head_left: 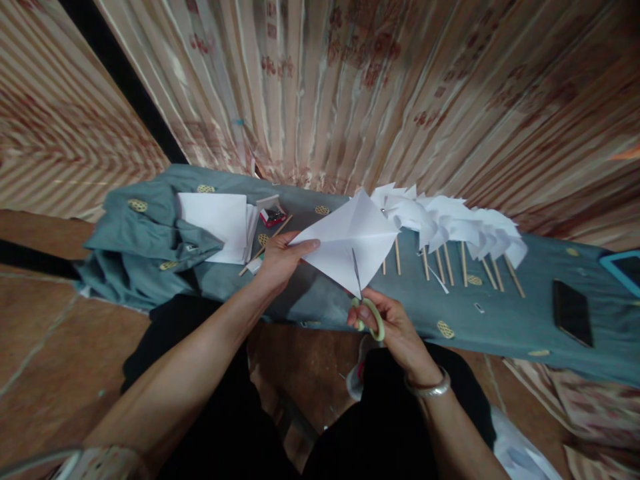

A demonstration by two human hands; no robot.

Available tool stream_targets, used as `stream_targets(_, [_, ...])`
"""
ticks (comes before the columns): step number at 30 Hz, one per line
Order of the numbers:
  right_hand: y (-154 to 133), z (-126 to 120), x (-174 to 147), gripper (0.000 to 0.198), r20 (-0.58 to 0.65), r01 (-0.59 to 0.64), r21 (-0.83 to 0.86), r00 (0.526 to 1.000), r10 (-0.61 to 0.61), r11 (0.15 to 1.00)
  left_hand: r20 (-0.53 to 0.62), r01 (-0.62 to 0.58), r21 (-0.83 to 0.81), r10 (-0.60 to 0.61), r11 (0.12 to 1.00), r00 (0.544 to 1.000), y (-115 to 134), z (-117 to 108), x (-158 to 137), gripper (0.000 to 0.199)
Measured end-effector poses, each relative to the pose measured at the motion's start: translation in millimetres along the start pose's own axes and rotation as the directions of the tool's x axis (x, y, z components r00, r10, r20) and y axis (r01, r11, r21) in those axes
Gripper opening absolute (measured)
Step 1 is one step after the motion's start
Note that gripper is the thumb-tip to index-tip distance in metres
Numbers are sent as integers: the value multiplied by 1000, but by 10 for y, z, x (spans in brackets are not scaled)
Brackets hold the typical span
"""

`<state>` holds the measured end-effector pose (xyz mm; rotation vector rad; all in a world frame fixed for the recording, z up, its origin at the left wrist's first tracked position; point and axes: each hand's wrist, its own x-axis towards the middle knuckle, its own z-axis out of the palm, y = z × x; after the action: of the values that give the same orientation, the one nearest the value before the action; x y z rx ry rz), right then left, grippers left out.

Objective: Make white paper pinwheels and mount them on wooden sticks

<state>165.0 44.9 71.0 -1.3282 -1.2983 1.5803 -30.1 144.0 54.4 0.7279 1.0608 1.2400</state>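
My left hand point(285, 260) pinches the left corner of a white square of paper point(345, 233), thumb on top. Crease lines cross the sheet, which is turned so that one corner points toward me. In my right hand point(387, 320) is a pair of scissors point(374, 319) with pale green handles, my fingers through the loops. One blade lies over the paper at its near corner, pointing toward the middle. The other blade is hidden under the sheet.
Right of the sheet lie several white paper pinwheels point(450, 223) on wooden sticks. A stack of white paper point(215, 223) lies left, beside a small red box point(273, 215) of pins. A black phone point(573, 312) rests on the grey-green cloth point(515, 333) at right. A pleated curtain point(310, 93) hangs behind.
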Motion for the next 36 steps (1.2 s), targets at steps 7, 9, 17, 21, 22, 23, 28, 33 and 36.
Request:
stream_targets(7, [57,-4,9,44,-18,-5,52,1000,6,999,1,-35,-24,35,999,999,5,-5,-12,33])
stream_targets(9, [48,-4,10,44,-13,10,25,1000,-10,1000,-1,-25,-9,25,1000,1000,3,-2,-21,34])
stream_targets(17, [-24,6,-4,48,-5,18,-34,1000,-18,999,19,5,11,-5,1000,1000,-26,9,-20,33])
stream_targets(21, [-17,5,2,48,-9,15,-41,1000,-15,999,16,14,1,-14,1000,1000,-13,17,-21,32])
stream_targets(22, [-10,3,5,48,-10,12,-42,1000,-12,999,16,13,1,-13,1000,1000,-10,17,-21,32])
stream_targets(23, [-3,2,7,48,-14,9,-38,1000,-10,999,17,11,2,-11,1000,1000,-7,18,-21,32])
stream_targets(28, [22,4,20,46,-32,15,-18,999,-15,1000,10,7,14,-7,1000,1000,-2,17,-23,31])
stream_targets(33, [25,-1,24,44,-26,28,-30,999,-29,999,21,-3,31,2,1000,1000,-9,4,-25,31])
stream_targets(36, [33,-8,22,44,-32,26,-36,999,-27,999,12,-5,44,5,999,1000,-15,-3,-21,31])
